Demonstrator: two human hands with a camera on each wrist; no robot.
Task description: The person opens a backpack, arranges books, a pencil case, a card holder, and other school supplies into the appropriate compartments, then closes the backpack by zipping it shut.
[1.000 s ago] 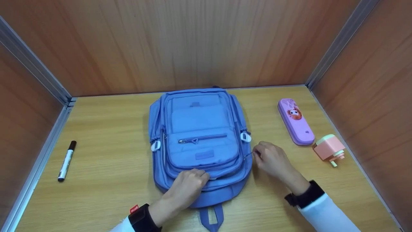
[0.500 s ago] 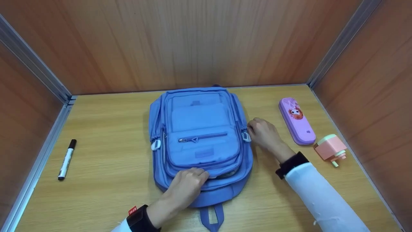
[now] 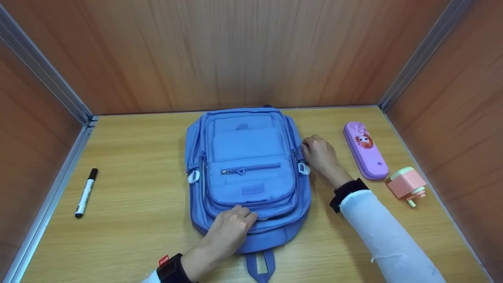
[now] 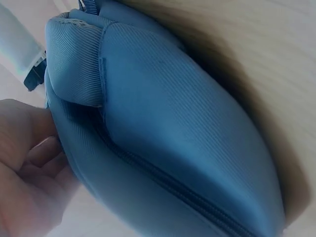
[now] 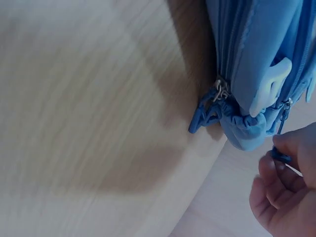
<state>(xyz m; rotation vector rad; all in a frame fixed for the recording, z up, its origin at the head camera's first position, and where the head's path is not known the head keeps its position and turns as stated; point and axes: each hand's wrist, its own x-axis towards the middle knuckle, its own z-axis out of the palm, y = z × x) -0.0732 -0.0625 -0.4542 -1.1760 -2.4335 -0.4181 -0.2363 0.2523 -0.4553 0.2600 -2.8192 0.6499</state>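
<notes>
The bag (image 3: 249, 145) lies midway on the counter (image 3: 137, 157), contents hidden; the left grip (image 3: 228, 231) clutches its near side, the right grip (image 3: 320, 156) pinches a zip pull (image 5: 280, 156) on its flank. Off to the right, the closed case (image 3: 366, 155) sits just beside the sharpener (image 3: 405, 184); over on the left, the marker (image 3: 86, 193).

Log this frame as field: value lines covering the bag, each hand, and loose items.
Backpack: blue, lying front up on the table
Left hand: grips fabric at the backpack's near end
Right hand: pinches a zipper pull at its right side
Left of backpack: marker, cap on
Right of backpack: purple case; pink-and-green object, apparently a sharpener
</notes>
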